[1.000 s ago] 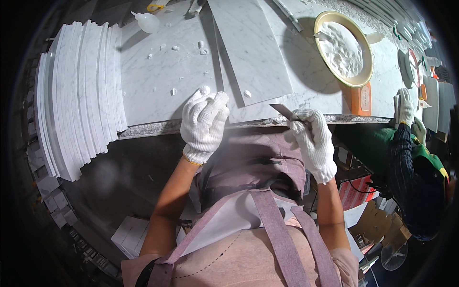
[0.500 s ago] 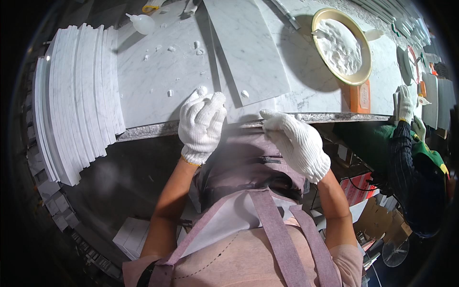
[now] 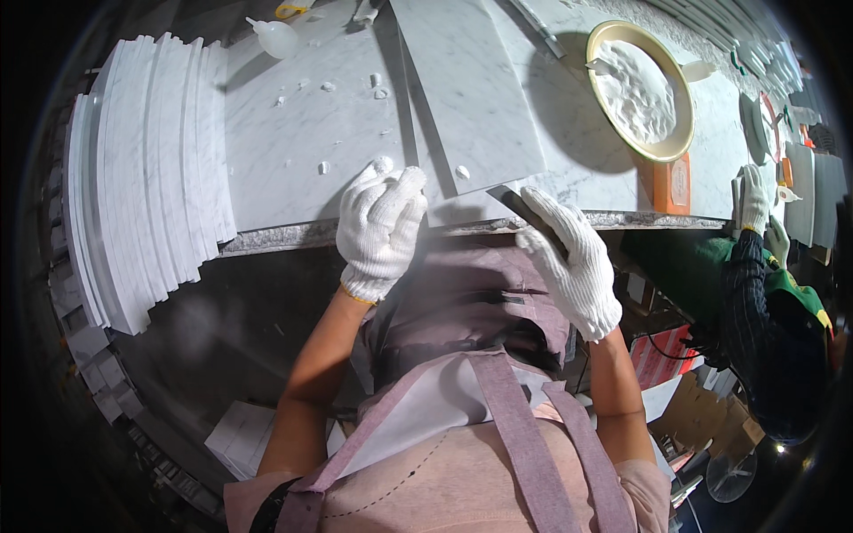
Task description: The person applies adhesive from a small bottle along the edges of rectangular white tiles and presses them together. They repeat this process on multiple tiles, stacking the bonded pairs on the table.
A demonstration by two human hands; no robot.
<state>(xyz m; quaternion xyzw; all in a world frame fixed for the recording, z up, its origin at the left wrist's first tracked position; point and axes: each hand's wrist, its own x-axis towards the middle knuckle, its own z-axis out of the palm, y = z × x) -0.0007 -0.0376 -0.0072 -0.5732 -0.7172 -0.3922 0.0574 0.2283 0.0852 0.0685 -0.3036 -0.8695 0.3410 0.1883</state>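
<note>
While the white-gloved right hand [image 3: 573, 258] pinches a flat scraper blade [image 3: 508, 201] beside the near end of a rectangular marble slab [image 3: 471, 98], the white-gloved left hand [image 3: 382, 226] curls left of that slab; whether it grips anything cannot be told. Right of the slab sits a cream bowl [image 3: 682, 126] of white material.

Left glove [image 3: 380, 233], right glove [image 3: 577, 262]: white knit. Blade [image 3: 515, 204]: dark grey. Slab [image 3: 466, 89]: pale grey, faintly veined. Tabletop [image 3: 284, 147]: white, grey veining. Bowl [image 3: 662, 155]: cream-yellow. Powder [image 3: 638, 98]: white. Box [image 3: 677, 182]: orange. Apron [image 3: 511, 426]: dusty mauve. Shirt [image 3: 418, 497]: pale peach, dark dashed line. Squeeze bottle [image 3: 277, 39]: translucent white.
</note>
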